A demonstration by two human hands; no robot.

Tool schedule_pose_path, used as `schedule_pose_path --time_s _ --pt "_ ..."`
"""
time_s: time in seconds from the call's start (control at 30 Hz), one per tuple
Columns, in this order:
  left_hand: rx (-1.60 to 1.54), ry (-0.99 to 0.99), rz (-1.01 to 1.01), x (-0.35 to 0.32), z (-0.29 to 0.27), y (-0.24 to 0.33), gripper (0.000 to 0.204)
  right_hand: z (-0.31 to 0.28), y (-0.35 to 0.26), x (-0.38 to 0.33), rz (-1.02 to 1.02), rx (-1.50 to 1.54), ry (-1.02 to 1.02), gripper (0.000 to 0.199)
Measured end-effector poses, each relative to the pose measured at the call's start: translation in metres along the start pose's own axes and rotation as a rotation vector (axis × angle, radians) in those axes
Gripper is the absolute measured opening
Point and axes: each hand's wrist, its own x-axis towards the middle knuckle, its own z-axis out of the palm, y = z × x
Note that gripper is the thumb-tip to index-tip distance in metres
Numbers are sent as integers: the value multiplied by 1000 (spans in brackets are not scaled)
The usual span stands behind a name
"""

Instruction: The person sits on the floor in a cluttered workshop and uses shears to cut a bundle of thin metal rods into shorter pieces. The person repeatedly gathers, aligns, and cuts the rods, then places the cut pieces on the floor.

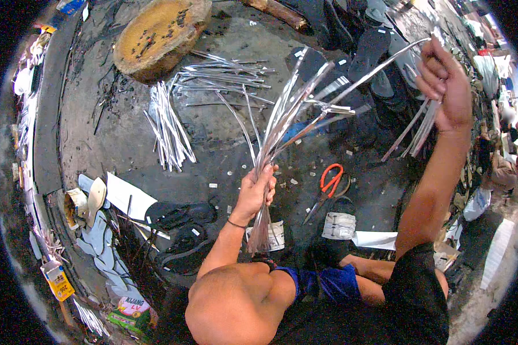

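Observation:
My left hand (255, 192) is closed around a bundle of thin, shiny silver strips (288, 109). Their upper ends fan out, and the lower ends hang below my fist. Up at the right, my right hand (448, 86) is closed on several more silver strips (425, 127), which dangle beneath it. One long strip (380, 68) runs taut from the bundle to the fingertips of my right hand. Beyond my left hand, other silver strips (171, 129) lie in a loose pile on the dark floor. Scissors (331, 181) with orange handles rest between my arms.
A round wooden block (158, 37) stands at the far left. Dark sole-shaped pieces (369, 53) lie at the far right, with dark sandals (184, 244) near left. Grey cut pieces (103, 247) and white paper (129, 194) are on the left. A white bundle (339, 225) sits near my leg.

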Motion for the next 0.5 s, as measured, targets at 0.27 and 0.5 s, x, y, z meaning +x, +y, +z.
schedule_pose_path --time_s 0.27,0.5 --pt "115 -29 187 7 -8 10 27 8 -49 9 -38 190 -285 22" --pt "117 -2 233 8 -4 11 30 18 -56 9 -238 -39 359 21"
